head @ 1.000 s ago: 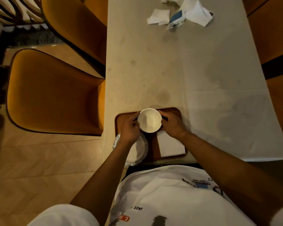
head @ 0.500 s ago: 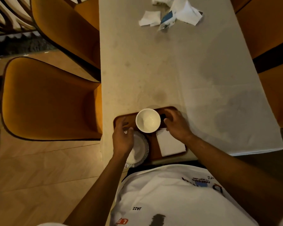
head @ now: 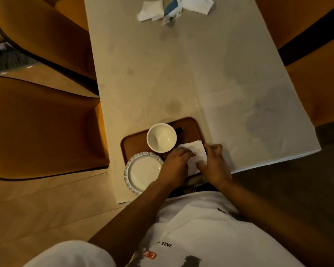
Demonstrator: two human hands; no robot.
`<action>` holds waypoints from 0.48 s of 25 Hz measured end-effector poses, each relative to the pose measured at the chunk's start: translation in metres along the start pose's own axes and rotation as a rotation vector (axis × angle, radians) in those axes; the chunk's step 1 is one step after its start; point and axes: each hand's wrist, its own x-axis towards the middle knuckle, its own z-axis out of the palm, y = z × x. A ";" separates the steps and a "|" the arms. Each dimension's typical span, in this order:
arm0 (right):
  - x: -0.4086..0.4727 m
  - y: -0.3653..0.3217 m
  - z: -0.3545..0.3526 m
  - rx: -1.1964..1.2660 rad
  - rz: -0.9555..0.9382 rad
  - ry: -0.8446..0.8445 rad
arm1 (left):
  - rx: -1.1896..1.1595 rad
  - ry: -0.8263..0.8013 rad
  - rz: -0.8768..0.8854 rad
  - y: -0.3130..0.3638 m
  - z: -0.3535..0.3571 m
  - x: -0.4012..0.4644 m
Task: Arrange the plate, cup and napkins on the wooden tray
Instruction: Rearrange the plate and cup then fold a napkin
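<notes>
Both hands, left hand point(head: 176, 163) and right hand point(head: 214, 164), are pinching the white napkin point(head: 196, 151) in a narrow grip right of the cup point(head: 161, 137) on the wooden tray point(head: 135, 144); better squaring its edges flat.

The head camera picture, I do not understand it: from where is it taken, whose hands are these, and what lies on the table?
A person wears the camera on the head, so it looks down at that person's own arms. No machine is here. On the pale table lies a wooden tray. On the tray stand an empty white cup and a small plate with a patterned rim. The left hand and the right hand both rest on a white napkin on the tray. Loose papers lie at the far end.
</notes>
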 end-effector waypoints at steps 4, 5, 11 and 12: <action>-0.001 0.006 0.017 -0.136 -0.099 -0.014 | 0.060 -0.098 -0.011 0.006 0.006 0.016; 0.001 0.007 0.020 -0.170 -0.109 -0.022 | 0.042 -0.100 -0.042 0.007 0.008 0.018; 0.009 0.007 0.026 -0.320 -0.130 -0.060 | 0.000 -0.061 -0.121 0.003 0.020 0.017; 0.008 0.005 0.026 -0.348 -0.138 -0.066 | -0.004 -0.057 -0.141 0.002 0.023 0.015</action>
